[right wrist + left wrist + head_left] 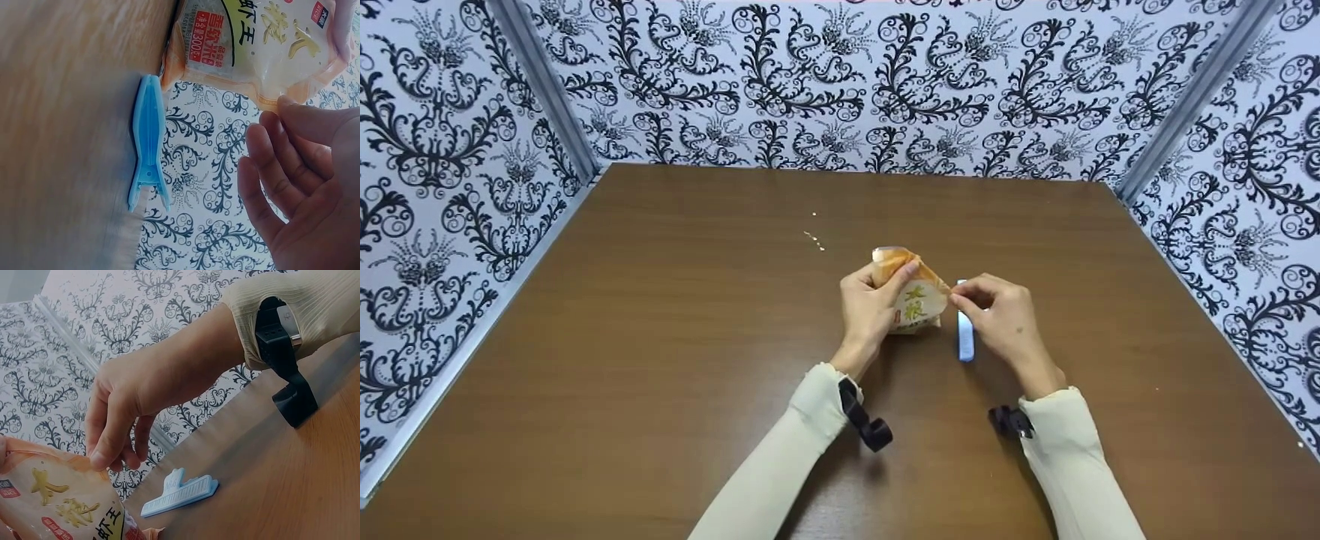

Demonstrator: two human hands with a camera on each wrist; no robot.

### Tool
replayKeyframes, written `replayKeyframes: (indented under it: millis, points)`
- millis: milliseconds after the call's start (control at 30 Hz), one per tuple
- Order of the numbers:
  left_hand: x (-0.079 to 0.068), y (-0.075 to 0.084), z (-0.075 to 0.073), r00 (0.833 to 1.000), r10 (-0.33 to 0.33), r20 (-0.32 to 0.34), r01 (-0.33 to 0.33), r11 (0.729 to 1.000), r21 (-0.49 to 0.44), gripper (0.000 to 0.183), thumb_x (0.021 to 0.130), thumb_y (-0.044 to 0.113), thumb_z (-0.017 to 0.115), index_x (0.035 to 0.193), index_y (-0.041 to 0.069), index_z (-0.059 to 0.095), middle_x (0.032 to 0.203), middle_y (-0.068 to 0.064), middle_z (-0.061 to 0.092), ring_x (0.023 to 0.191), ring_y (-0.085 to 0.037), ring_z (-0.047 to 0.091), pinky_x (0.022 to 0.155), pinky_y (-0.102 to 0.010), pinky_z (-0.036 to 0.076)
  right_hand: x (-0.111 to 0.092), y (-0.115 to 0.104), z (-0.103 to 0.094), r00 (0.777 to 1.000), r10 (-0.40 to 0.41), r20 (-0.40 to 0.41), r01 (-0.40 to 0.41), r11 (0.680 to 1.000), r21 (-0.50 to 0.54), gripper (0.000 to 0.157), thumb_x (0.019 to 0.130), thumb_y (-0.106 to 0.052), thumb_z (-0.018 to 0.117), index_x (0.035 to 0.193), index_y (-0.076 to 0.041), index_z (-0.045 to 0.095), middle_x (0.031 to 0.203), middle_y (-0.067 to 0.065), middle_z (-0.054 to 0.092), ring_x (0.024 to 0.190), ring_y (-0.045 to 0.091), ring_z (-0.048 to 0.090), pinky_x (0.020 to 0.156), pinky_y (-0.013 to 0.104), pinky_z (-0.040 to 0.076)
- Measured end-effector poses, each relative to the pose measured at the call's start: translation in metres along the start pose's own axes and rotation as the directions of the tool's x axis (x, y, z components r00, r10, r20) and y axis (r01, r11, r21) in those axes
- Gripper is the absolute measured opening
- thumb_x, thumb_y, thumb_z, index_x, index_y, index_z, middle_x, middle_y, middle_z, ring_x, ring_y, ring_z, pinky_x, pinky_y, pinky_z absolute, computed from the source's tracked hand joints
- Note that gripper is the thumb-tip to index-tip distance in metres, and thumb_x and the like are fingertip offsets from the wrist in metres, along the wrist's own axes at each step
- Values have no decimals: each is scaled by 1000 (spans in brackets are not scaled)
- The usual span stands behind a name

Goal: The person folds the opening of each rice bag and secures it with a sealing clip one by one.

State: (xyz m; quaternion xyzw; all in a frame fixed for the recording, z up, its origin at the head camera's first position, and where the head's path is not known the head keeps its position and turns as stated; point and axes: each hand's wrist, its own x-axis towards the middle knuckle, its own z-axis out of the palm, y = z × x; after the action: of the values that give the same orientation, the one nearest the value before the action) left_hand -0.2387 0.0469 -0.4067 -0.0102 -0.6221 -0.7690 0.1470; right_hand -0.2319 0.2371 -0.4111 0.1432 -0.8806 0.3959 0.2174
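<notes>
A small printed plastic food bag (916,304), cream and orange with Chinese lettering, stands on the brown table. Its upper part is gripped by my left hand (870,304), with the thumb across the front. At the bag's right upper edge, my right hand (1005,311) pinches the film between thumb and index finger. In the right wrist view the other fingers of that hand (304,169) curl loosely below the bag (264,45). A light blue bag clip (180,494) lies on the table just right of the bag, partly under my right hand in the head view.
Several small white crumbs (815,241) lie on the table (682,300) beyond the bag, to the left. Patterned panels (825,82) stand along the back and both sides. Black straps with cameras (864,416) sit on both wrists.
</notes>
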Motion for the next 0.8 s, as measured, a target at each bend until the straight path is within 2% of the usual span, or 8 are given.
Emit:
replayKeyframes:
  millis: [133, 400, 633, 800]
  points:
    - [0, -2, 0, 1000, 2, 5, -2, 1000, 3, 21, 87, 17, 85, 90, -3, 78, 80, -10, 79, 68, -9, 69, 63, -25, 57, 0, 0, 0, 1000, 2, -1, -2, 1000, 1, 8, 89, -7, 82, 88, -1, 78, 86, 10, 76, 74, 9, 63, 68, 16, 50]
    - [1, -4, -1, 1000, 4, 10, -4, 1000, 3, 24, 87, 18, 85, 84, -4, 75, 77, -6, 77, 67, -8, 67, 62, -24, 55, -1, 1, 1, 1000, 15, 7, -15, 1000, 22, 10, 90, -7, 81, 90, 2, 77, 87, 11, 76, 73, 11, 63, 68, 16, 51]
    - [2, -4, -1, 999, 20, 48, -19, 1000, -17, 22, 89, 15, 83, 104, 0, 77, 92, -12, 79, 76, -9, 69, 69, -25, 57, -1, 1, 1, 1000, 25, 14, -26, 999, 30, 8, 89, -5, 81, 93, 0, 78, 89, 11, 77, 75, 13, 64, 68, 16, 51]
    - [3, -3, -1, 999, 14, 40, -14, 1000, -17, 22, 89, 16, 84, 99, -2, 76, 85, -10, 78, 72, -9, 69, 66, -25, 57, -1, 1, 1, 999, 37, 24, -38, 998, 49, 12, 90, -10, 82, 94, 0, 77, 88, 10, 78, 73, 12, 65, 67, 17, 51]
